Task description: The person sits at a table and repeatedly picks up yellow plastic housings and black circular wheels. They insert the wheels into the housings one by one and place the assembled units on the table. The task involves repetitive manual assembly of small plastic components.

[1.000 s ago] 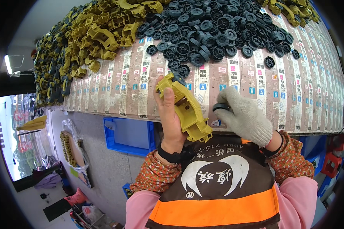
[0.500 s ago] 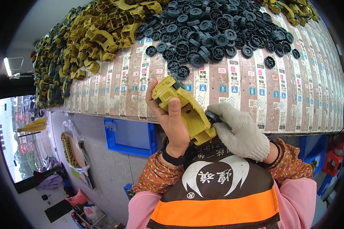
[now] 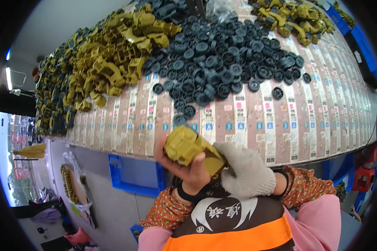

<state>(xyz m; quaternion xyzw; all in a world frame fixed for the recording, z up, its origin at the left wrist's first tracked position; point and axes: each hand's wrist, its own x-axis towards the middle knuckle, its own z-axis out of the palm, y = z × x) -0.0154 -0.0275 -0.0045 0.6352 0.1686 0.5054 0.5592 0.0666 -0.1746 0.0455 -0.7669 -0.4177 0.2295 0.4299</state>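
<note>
The yellow plastic part (image 3: 190,149) sits low and centre in the frame, held just above the near edge of the table (image 3: 305,125) and close in front of the person's chest. A second ago it stood more upright and higher, its long side facing the camera; now it is tipped and drawn down toward the body, so that a blunt end points up and to the left. The left hand (image 3: 184,171), bare, cups it from below with thumb and fingers wrapped about it, a firm grasp. The right hand (image 3: 247,169), in a white knit glove, has come in from the right and now presses against the part's lower right end; half a second ago a small dark piece showed at its fingertips, and here that piece is hidden, so I cannot tell whether the gloved fingers are pinching anything or merely pushing on the part. Judging by this closing-in, a fitting step on the part looks to be under way rather than finished.

Across the upper middle of the frame lies the heap of dark round wheels (image 3: 222,62), with the pile of yellow parts (image 3: 109,71) at upper left and another yellow pile (image 3: 293,19) at upper right. A blue bin (image 3: 134,175) shows below the table edge, lower left.
</note>
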